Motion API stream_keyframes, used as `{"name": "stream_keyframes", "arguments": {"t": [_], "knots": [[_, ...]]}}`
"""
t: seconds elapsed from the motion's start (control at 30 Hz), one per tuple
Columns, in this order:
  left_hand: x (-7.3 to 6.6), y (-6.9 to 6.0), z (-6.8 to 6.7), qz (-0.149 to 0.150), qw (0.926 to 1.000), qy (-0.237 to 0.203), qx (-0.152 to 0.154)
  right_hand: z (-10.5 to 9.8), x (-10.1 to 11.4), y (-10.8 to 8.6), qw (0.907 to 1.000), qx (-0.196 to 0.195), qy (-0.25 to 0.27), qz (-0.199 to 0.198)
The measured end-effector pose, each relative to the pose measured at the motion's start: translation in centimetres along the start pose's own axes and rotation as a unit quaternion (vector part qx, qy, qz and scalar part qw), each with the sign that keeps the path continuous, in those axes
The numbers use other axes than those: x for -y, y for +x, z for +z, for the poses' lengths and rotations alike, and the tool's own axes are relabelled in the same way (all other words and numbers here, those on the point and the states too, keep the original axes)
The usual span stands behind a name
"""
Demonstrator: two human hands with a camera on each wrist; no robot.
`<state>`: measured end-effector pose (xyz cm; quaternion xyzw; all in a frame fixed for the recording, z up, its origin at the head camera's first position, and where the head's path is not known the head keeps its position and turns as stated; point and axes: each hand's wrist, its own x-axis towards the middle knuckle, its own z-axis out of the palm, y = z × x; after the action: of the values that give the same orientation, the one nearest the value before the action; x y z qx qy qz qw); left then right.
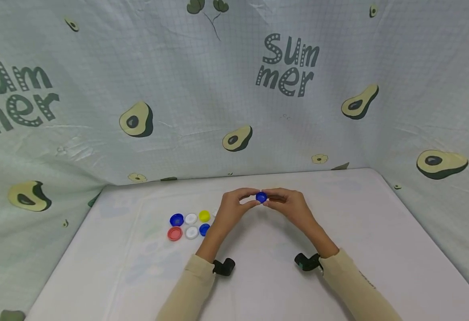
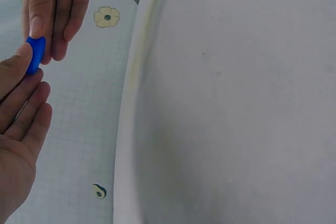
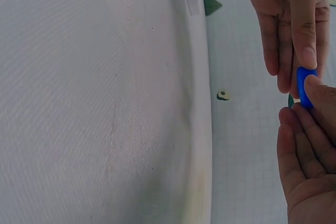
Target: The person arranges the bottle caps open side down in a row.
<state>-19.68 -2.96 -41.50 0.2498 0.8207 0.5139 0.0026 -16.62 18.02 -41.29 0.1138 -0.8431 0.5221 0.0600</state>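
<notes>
A small blue bottle cap (image 1: 261, 197) is held up between both hands above the far part of the white table. My left hand (image 1: 234, 207) pinches its left side between thumb and fingers. On the opposite side, the right hand (image 1: 291, 206) grips it the same way. The left wrist view shows the blue cap (image 2: 35, 55) edge-on, with a thumb from each hand on it. Seen from the right wrist, the cap (image 3: 303, 86) likewise sits between the two hands' fingertips, the other fingers fairly straight.
Left of the left forearm lie several caps in rows: blue (image 1: 176, 220), white (image 1: 191, 218), yellow (image 1: 204, 216), red (image 1: 174, 233), another white (image 1: 192, 232) and another blue (image 1: 204, 229), partly covered by the arm. A printed cloth (image 1: 194, 89) hangs behind the white table (image 1: 146, 290).
</notes>
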Motion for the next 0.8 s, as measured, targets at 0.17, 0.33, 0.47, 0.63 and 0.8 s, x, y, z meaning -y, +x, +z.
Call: {"name": "stream_keyframes", "arguments": {"t": [0.17,0.33,0.47,0.63,0.8], "knots": [[0.0,-0.4,-0.4,-0.008,0.9999,0.012,-0.004,0.5,-0.1,0.1,0.9996,0.003,-0.019,-0.02],[0.2,-0.7,-0.7,-0.01,0.9998,0.015,-0.009,1.0,0.0,0.3,0.9993,0.006,-0.023,-0.027],[0.5,-0.9,-0.9,-0.014,0.9996,0.023,-0.011,1.4,0.2,0.4,0.9995,0.01,-0.022,-0.023],[0.7,-1.1,-1.2,-0.012,0.9994,0.031,-0.013,1.9,0.2,0.5,0.9993,0.014,-0.026,-0.023],[0.6,-1.3,-1.6,-0.021,0.9992,0.029,-0.016,2.3,0.2,0.7,0.9991,0.019,-0.024,-0.029]]}}
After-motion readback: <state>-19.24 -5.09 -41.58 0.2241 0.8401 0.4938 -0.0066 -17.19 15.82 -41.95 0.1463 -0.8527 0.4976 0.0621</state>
